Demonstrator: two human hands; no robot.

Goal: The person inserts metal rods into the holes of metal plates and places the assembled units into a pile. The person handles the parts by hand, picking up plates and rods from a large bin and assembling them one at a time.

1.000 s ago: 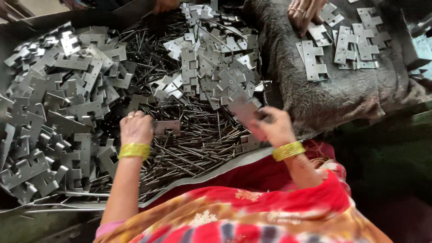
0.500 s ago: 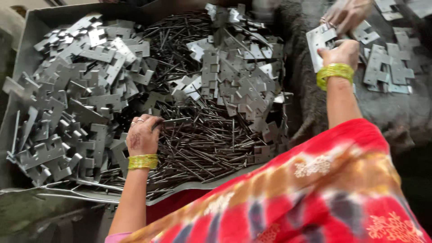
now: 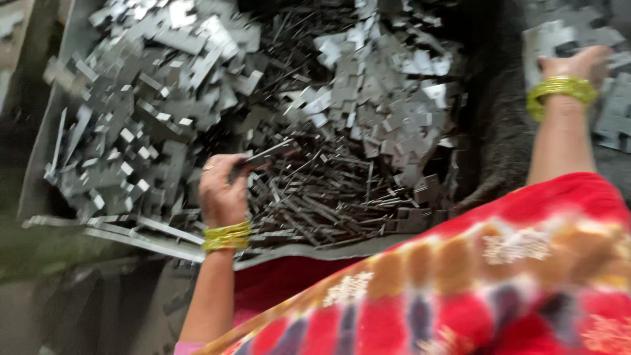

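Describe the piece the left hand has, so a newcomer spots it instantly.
Start at the big grey tray heaped with metal plates. Near its front edge, the left hand pinches a flat dark metal piece. Unlike the loose pins beneath, it is lifted off the heap.

One view only — a camera worn on the person's head, looking steeply down and a little forward over a red patterned sleeve (image 3: 499,283) that fills the lower right. It sits close: the metal tray (image 3: 56,131) of flat parts and pins fills most of the picture, cut off at the top. The picture is blurred — no second view to share with.
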